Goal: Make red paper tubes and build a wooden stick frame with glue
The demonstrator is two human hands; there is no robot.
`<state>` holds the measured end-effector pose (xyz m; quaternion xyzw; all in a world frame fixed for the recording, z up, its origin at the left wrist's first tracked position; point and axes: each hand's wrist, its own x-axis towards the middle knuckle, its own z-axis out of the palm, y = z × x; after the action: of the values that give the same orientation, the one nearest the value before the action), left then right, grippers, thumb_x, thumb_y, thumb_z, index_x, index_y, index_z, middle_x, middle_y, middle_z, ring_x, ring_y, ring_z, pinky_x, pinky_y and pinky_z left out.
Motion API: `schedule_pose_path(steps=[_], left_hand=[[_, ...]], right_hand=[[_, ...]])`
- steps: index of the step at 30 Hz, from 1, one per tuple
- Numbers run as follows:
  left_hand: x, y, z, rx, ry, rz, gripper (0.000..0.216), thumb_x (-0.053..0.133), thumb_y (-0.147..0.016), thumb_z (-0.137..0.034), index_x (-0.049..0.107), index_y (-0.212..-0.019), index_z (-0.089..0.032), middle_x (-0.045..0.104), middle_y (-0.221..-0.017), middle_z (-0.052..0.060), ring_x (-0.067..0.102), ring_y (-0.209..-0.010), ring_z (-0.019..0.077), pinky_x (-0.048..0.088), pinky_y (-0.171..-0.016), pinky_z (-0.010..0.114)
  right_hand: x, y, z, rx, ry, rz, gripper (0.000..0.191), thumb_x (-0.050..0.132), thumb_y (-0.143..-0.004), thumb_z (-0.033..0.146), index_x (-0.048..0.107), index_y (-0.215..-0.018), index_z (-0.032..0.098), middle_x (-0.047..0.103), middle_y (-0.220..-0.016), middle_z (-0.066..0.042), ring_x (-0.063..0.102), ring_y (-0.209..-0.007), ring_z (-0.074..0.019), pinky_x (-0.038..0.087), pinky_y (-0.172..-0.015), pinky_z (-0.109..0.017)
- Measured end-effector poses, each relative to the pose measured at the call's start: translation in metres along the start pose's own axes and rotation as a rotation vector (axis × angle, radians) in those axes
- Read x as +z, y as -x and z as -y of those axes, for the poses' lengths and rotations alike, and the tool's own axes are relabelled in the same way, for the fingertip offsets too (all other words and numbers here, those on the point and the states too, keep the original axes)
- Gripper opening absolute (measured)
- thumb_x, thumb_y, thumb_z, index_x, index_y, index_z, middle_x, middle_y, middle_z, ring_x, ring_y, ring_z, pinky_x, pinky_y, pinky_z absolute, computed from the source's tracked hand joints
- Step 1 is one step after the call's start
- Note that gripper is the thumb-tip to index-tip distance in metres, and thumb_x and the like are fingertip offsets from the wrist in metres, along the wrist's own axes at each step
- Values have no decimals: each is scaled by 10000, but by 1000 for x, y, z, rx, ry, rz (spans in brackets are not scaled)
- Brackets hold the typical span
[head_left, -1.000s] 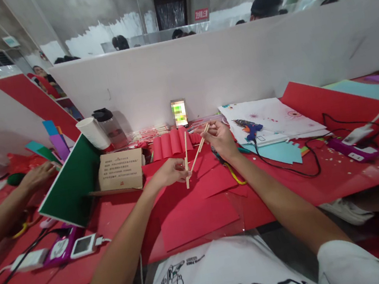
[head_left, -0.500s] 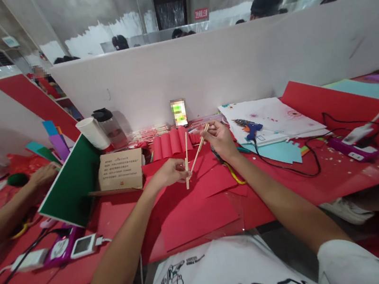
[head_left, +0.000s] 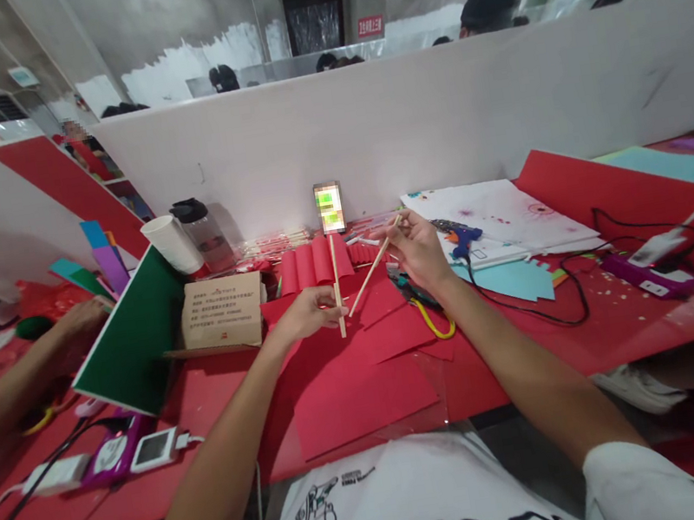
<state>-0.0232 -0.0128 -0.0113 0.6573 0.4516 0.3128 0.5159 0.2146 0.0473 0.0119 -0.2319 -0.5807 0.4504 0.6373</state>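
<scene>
My left hand (head_left: 308,313) pinches a thin wooden stick (head_left: 335,275) and holds it upright over the red paper sheets (head_left: 360,385). In my right hand (head_left: 418,250) a second wooden stick (head_left: 374,266) is pinched at its upper end; it slants down and left until its lower tip meets the upright stick close to my left fingers. Behind both sticks a pleated red paper piece (head_left: 313,263) lies flat. A phone (head_left: 329,207) leans against the white partition further back.
A blue glue gun (head_left: 456,233) with a black cable lies on white paper at the right. A cardboard box (head_left: 223,312), a green board (head_left: 130,347), a white cup (head_left: 172,245) and a bottle (head_left: 203,232) stand at the left. Another person's arm (head_left: 5,393) rests at far left. Power strips (head_left: 645,272) lie on both sides.
The left stick has swung from a slight lean to upright. My right hand has shifted a little to the right and up, so its stick now slants more steeply toward the left stick.
</scene>
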Motion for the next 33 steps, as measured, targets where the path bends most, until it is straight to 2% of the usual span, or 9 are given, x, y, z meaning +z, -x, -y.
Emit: schedule_pose_path(steps=[6,10,12,15,19,21,25,30,33], left_hand=[[-4,-4,5,10,36,-50,359,879,-696,-388,662,-816,-128,690,-760,30,706,-717,167,618,-712,319],[-3,-3,4,25,33,-55,365,863,-716,-402,670,-868,-133,696,-776,36,701,-737,173,612,-705,319],[-2,-2,2,30,26,-60,383,859,-723,-397,666,-925,-135,696,-772,36,695,-721,171,602,-687,309],[-1,0,-2,40,45,-52,414,860,-724,-383,643,-979,-140,683,-750,24,695,-712,172,597,-690,306],[0,1,-4,55,59,-55,410,859,-721,-386,630,-960,-143,688,-831,39,708,-766,186,605,-712,323],[0,0,-4,65,39,-58,397,856,-721,-390,629,-937,-146,690,-872,45,707,-790,190,605,-718,326],[-1,-2,-1,55,-1,-46,410,866,-699,-396,621,-920,-152,677,-786,24,697,-777,196,576,-691,297],[-2,-3,2,106,-78,-40,324,835,-728,-345,624,-876,-148,677,-751,14,671,-726,165,509,-658,245],[-2,-3,3,92,-45,-12,344,836,-727,-345,609,-903,-157,680,-768,14,696,-747,182,528,-673,260]], right_hand=[[-3,6,24,-42,75,84,554,711,-768,765,514,-971,288,608,-698,40,618,-607,-140,547,-586,-279],[2,12,35,-65,212,223,537,628,-824,788,597,-984,276,612,-688,21,535,-546,-129,479,-534,-280],[7,15,39,-62,288,339,477,580,-911,715,650,-1024,257,649,-716,2,517,-553,-128,476,-562,-284],[15,18,40,-82,476,522,331,497,-1033,482,706,-1123,243,710,-823,-29,577,-670,-158,508,-694,-310],[25,20,28,-152,717,654,300,477,-1012,215,766,-1091,223,751,-1025,-80,665,-941,-217,504,-877,-349],[27,21,18,-160,777,667,302,487,-1000,180,782,-1056,206,758,-1060,-100,676,-981,-230,498,-899,-356],[27,21,5,-116,816,630,243,561,-979,212,804,-988,215,781,-1021,-98,703,-950,-243,501,-889,-363],[29,23,1,-16,855,579,189,615,-957,243,803,-960,241,798,-999,-68,714,-931,-239,489,-874,-355],[30,23,-2,-12,847,605,178,610,-945,191,783,-973,214,794,-992,-64,711,-912,-216,476,-844,-325]])
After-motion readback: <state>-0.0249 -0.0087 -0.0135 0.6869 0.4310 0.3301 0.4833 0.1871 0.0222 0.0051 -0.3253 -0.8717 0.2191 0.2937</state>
